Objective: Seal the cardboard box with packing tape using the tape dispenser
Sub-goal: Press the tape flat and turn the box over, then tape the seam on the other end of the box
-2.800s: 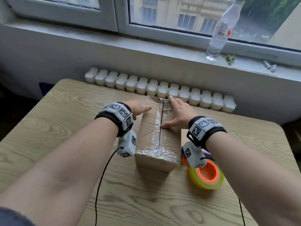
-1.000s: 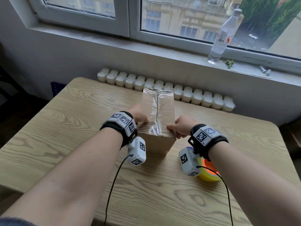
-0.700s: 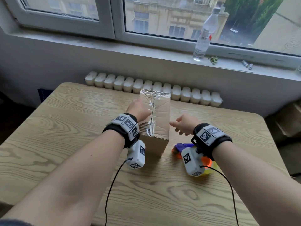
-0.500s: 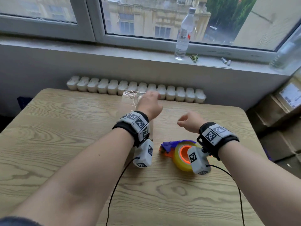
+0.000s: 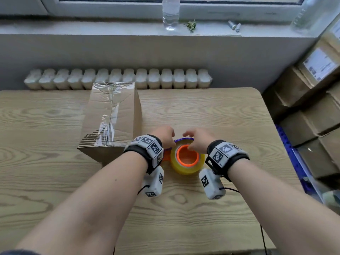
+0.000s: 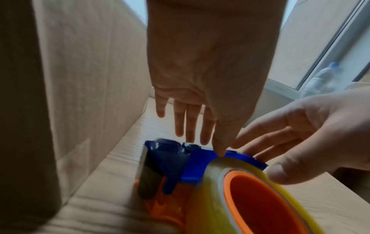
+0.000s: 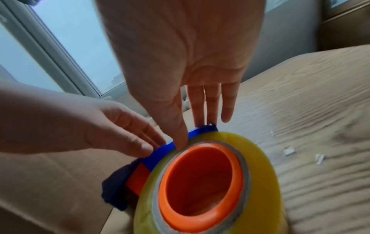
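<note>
Head view: wood-grain table w/ a brown corrugated cardboard box lying left of centre, long axis running away from the person toward the ribbed white radiator; glossy wrinkled clear tape runs along its top seam and over both ends. Just right of the box's near end sits the tape dispenser: round yellowish tape roll on an orange plastic core, core opening facing up, blue frame at the far side. Left hand and right hand both reach down onto it, fingers loosely spread. Left wrist view: left hand has fingers straight, thumb tip touching the blue frame; serrated metal blade end points toward the box wall. Right wrist view: right hand fingers extended, thumb on roll's edge, not clasping the dispenser.
</note>
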Action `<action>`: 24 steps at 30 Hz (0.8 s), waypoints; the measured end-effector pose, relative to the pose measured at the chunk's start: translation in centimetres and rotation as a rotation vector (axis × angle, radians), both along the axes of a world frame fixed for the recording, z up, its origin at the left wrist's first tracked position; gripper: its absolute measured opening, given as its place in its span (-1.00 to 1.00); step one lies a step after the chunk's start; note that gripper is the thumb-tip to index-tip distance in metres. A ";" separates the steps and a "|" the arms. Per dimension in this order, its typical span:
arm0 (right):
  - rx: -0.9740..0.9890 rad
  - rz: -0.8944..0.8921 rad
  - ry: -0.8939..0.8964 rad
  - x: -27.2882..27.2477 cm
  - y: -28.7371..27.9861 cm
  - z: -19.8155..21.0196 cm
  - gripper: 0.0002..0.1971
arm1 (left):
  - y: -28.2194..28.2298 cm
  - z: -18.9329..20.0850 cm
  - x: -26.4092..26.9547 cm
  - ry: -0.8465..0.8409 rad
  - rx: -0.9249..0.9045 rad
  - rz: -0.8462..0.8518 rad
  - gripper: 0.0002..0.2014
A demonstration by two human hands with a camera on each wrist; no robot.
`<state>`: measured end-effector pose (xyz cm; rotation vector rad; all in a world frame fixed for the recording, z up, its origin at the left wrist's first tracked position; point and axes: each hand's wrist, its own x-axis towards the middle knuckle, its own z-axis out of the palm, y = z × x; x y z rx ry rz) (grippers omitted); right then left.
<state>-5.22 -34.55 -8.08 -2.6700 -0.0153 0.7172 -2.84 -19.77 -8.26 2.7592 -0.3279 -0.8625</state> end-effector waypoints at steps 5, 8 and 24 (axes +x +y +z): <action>-0.056 0.122 -0.001 1.0 0.8 -2.2 -0.48 | 0.7 -0.9 0.4 0.064 -0.007 0.093 -0.58; -0.147 0.140 -0.024 1.6 0.8 -3.1 -0.62 | 1.1 -1.1 0.6 0.073 -0.022 0.130 -0.57; -0.237 -0.086 -0.025 2.4 -1.5 3.9 -0.66 | 1.5 5.0 2.1 -0.100 -0.083 0.212 -0.58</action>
